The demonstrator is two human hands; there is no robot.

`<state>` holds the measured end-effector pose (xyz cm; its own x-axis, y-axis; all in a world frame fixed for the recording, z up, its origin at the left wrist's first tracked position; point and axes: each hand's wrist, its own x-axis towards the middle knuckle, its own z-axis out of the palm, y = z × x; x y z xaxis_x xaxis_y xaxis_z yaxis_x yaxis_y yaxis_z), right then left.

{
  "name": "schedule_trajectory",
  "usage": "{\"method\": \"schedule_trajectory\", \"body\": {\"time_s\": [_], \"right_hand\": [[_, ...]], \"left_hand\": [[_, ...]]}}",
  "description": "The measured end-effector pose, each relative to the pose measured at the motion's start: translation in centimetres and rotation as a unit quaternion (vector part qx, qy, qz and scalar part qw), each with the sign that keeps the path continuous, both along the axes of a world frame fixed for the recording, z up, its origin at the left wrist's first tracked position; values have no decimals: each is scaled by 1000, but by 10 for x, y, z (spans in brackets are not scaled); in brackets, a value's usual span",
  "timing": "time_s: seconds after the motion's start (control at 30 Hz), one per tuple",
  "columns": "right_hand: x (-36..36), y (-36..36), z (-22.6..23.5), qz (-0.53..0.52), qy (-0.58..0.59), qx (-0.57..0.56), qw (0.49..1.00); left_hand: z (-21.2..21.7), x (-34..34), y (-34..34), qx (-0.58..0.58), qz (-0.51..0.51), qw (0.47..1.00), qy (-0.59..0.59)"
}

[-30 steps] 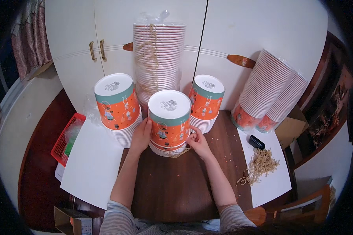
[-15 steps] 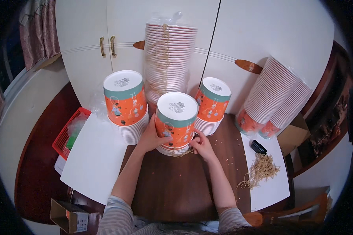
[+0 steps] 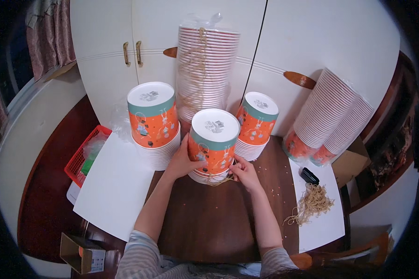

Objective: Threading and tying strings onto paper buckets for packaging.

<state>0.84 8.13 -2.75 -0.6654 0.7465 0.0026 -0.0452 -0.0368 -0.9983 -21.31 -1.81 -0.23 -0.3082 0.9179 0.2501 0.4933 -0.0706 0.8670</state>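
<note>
An upside-down stack of orange paper tubs (image 3: 211, 156) with a green band and white base stands before me on the brown tabletop. My left hand (image 3: 180, 162) is wrapped round its left side, thumb across the front. Low on the stack's right side, my right hand (image 3: 246, 174) pinches a tan string (image 3: 217, 182). The string runs round the front near the white rims; its far part is hidden behind the stack. Similar upside-down tub stacks stand behind it, one at left (image 3: 154, 125) and one at right (image 3: 257, 122).
A tall plastic-wrapped tub stack (image 3: 207, 69) stands behind. Two wrapped stacks (image 3: 328, 111) lean against the cabinet (image 3: 344, 42) at right. A tangle of tan string (image 3: 314, 202) lies by a black object (image 3: 309, 176). A red basket (image 3: 77, 160) sits left; a cardboard box (image 3: 79, 255) is lower left.
The whole view has shifted slightly, so things appear a little further right. Both hands keep their places on the stack, with the right fingers still pinching the string near the rims.
</note>
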Motion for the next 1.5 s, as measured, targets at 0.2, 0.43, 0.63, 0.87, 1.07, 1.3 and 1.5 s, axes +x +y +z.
{"method": "schedule_trajectory", "body": {"time_s": [0.2,0.43,0.63,0.87,1.07,1.3,1.5], "right_hand": [[-1,-3,4,-4,-12,1,1000],[-2,-1,1,-15,-26,12,999],[-1,1,0,-22,-25,26,999],[-2,0,2,-24,-29,27,999],[0,3,-5,-31,-26,33,999],[0,4,-6,-28,-49,60,997],[1,4,-7,-29,-51,63,996]], "left_hand": [[2,-1,-1,33,-14,999,2],[2,-2,-1,18,-29,999,-15],[-6,-2,3,31,-25,999,-2],[-4,-2,2,38,-29,999,-14],[-3,2,3,34,-23,999,-11],[-8,3,5,51,-11,999,-1],[-15,3,7,47,6,999,12]]}}
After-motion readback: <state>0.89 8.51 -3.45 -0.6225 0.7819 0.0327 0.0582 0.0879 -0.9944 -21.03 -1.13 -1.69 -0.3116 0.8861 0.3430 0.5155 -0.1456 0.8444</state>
